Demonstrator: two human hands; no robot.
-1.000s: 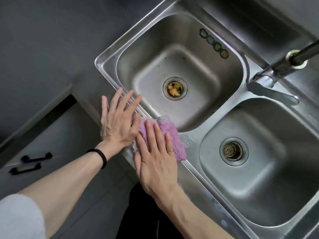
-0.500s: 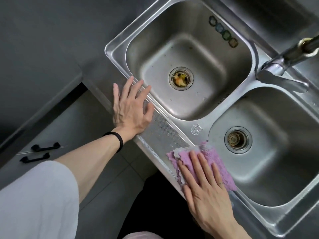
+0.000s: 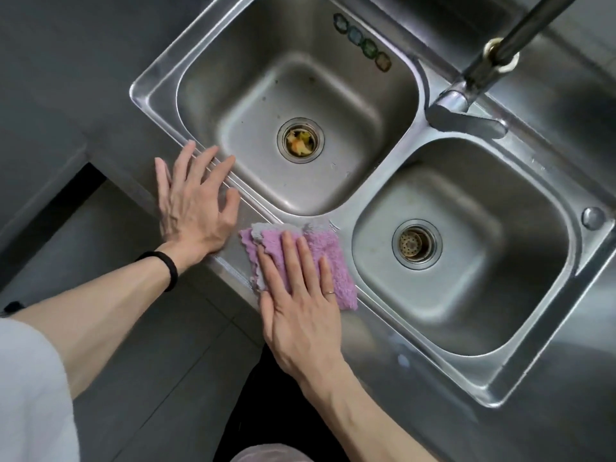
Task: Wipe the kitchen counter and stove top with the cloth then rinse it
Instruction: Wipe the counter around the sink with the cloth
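Note:
A folded pink cloth [image 3: 328,251] lies flat on the front rim of the steel double sink [image 3: 376,181], between the two basins. My right hand [image 3: 300,295] presses down on the cloth with straight fingers. My left hand [image 3: 195,205] rests flat on the sink's front rim and the counter edge just left of the cloth, fingers spread. The grey counter [image 3: 60,78] stretches off to the left.
The left basin has food scraps in its drain [image 3: 301,140]; the right basin's drain [image 3: 416,243] holds a strainer. A tap [image 3: 466,108] stands behind the divider, its spout running up right. Below the counter edge are grey cabinet fronts and floor.
My right hand has slid the cloth back left along the front rim, from in front of the right basin to the divider. My left hand has stayed on the rim.

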